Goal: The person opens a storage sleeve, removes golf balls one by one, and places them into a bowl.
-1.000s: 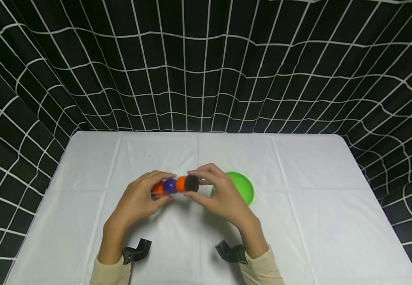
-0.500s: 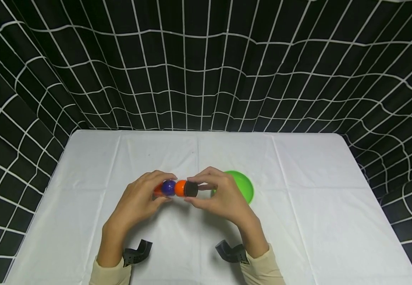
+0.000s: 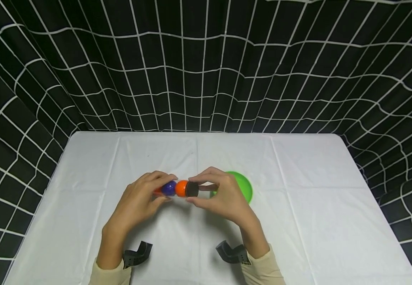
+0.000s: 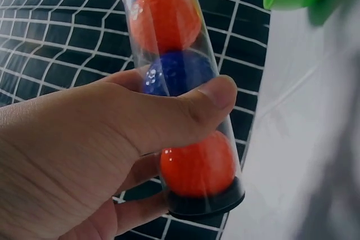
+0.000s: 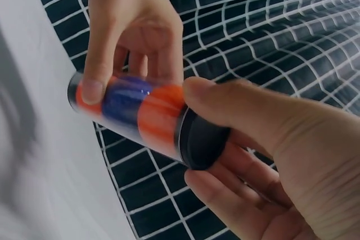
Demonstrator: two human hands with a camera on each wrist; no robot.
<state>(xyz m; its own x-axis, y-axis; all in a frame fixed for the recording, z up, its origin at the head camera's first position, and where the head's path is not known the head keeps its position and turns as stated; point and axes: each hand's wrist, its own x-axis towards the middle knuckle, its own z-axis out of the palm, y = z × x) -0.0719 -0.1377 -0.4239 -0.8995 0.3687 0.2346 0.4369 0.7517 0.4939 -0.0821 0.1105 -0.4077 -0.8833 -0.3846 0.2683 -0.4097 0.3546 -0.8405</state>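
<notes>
A clear tube [image 4: 222,119] with black end caps holds a blue ball [image 4: 179,73] between two orange balls [image 4: 198,164], in a row. It lies sideways above the table in the head view. My left hand [image 3: 136,200] wraps its thumb and fingers round the tube's left part. At the other end, my right hand [image 3: 223,196] pinches the black cap [image 3: 192,189] between thumb and fingers. The cap sits on the tube's end in the right wrist view. Behind the right hand stands a green bowl [image 3: 243,186], partly hidden by that hand.
A white cloth [image 3: 316,198] covers the table. Black curtains with a white grid [image 3: 206,67] stand behind and at both sides. Each wrist carries a black camera mount [image 3: 137,253].
The tube has turned slightly in the hands, and its capped right end sits a little lower in the head view. Both hands keep their hold, with only small finger shifts.
</notes>
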